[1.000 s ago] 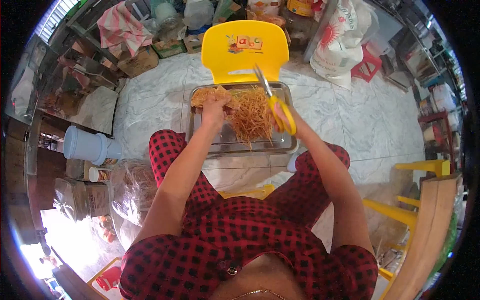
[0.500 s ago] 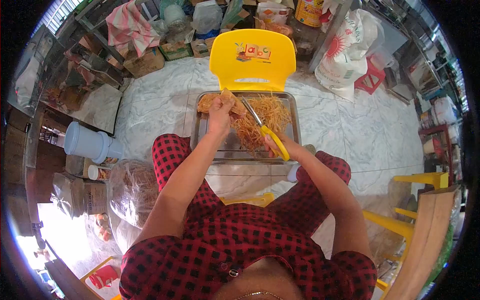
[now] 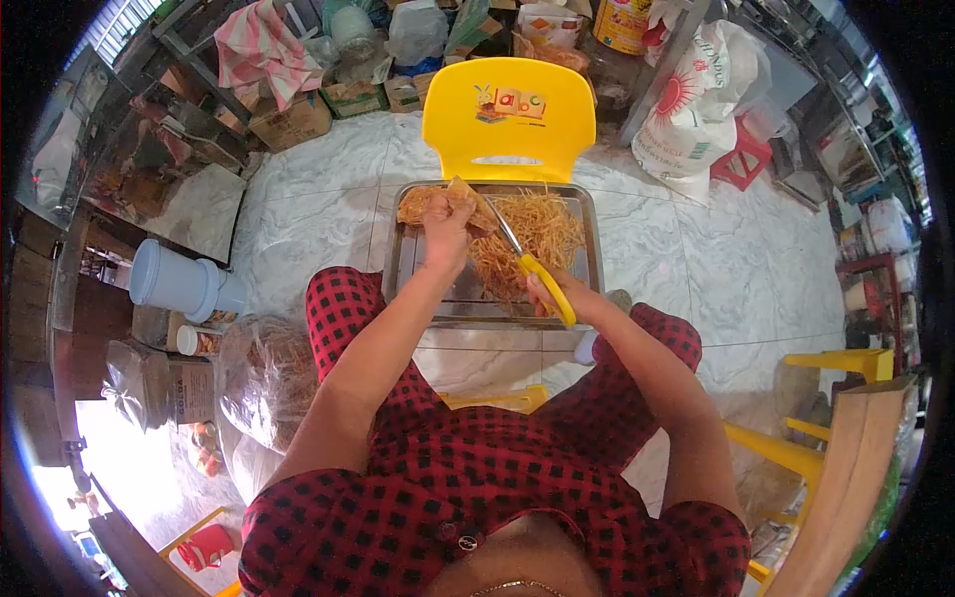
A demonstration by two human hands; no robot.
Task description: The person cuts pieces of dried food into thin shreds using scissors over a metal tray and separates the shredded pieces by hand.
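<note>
My left hand [image 3: 447, 227] is closed on a flat, tan-orange dried piece [image 3: 465, 189], whose exact kind I cannot tell. In my right hand [image 3: 563, 296] are scissors [image 3: 535, 269] with yellow handles, their metal blades pointing up and left to the edge of that piece. Whether the blades are parted is too small to tell. Both hands are over a metal tray [image 3: 595, 264]. A heap of thin, straw-coloured strips [image 3: 542, 227] fills its right and middle part. More tan flat pieces [image 3: 416, 206] lie at its far left, partly hidden by my left hand.
The tray rests at a yellow chair with its backrest [image 3: 509, 119] behind. White-grey buckets [image 3: 171, 281] and a clear bag of brownish stuff [image 3: 267, 373] stand on the left. A printed white sack [image 3: 691, 119] is at the back right, and yellow stool parts [image 3: 841, 363] are on the right.
The whole view has shifted slightly, moving things a little to the right. Both hands keep their grips, and the scissors stay at the tan piece with hardly any visible movement.
</note>
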